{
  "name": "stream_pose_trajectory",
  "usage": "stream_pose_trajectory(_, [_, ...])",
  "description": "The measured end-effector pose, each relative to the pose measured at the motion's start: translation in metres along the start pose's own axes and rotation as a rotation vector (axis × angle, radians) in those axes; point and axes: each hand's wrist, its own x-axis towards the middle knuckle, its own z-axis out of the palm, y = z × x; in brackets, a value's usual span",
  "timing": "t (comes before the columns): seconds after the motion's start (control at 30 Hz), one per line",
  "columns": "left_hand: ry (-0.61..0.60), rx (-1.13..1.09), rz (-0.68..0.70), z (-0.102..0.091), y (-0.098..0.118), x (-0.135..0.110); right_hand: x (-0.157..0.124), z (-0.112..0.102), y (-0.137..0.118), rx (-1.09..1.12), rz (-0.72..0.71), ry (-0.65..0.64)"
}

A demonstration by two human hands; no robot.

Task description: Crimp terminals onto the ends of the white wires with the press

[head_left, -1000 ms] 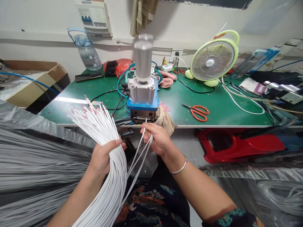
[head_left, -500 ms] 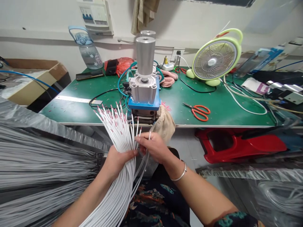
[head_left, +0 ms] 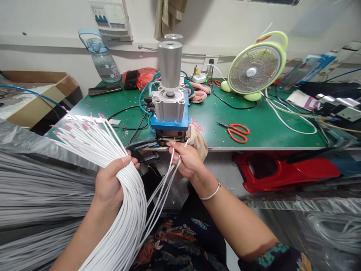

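Note:
My left hand [head_left: 111, 180] is wrapped around a thick bundle of white cables [head_left: 132, 203], whose reddish-tipped ends fan out to the upper left over the bench edge. In my right hand [head_left: 186, 160], thumb and fingers pinch a few white cables [head_left: 163, 188] drawn apart from the bundle. That hand is right at the front of a pneumatic press [head_left: 170, 105] with a silver cylinder and blue plate. The tip of one cable reaches the press's front slot; whether it is inside I cannot tell. A cloth bag [head_left: 199, 145] hangs just beside my right hand.
On the green bench [head_left: 208, 135] lie orange-handled scissors [head_left: 237, 131], a steel ruler [head_left: 109, 121], and a phone [head_left: 105, 89]. A green fan [head_left: 255, 71] and a water bottle [head_left: 103, 60] stand behind. More grey-white cables [head_left: 42, 195] lie at left; a red stool [head_left: 304, 171] is below right.
My left hand has moved left with the main bundle, its ends now tilting left. My right hand has pulled a few cables away from it and moved up to the press front.

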Motion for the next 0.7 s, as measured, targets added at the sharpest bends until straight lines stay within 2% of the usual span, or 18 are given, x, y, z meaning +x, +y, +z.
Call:
stream_pose_trajectory(0.13, [0.012, -0.020, -0.056, -0.002, -0.005, -0.001, 0.001, -0.010, 0.004, -0.047, -0.036, -0.087])
stream_pose_trajectory(0.27, [-0.111, 0.027, -0.096, -0.009, -0.018, -0.007, -0.013, -0.020, 0.003, -0.191, -0.011, -0.221])
stream_pose_trajectory(0.37, [-0.175, 0.139, -0.137, -0.015, -0.030, -0.012, -0.026, -0.020, 0.002, -0.259, 0.002, -0.265])
stream_pose_trajectory(0.47, [-0.261, 0.259, -0.124, -0.015, -0.042, -0.017, -0.032, -0.014, 0.006, -0.229, 0.028, -0.248])
stream_pose_trajectory(0.57, [-0.336, 0.332, -0.051, -0.014, -0.047, -0.017, -0.028, -0.007, 0.012, -0.269, 0.015, -0.177])
stream_pose_trajectory(0.7, [-0.224, 0.248, -0.090, -0.016, -0.038, -0.012, -0.018, -0.001, 0.009, -0.166, -0.009, -0.051])
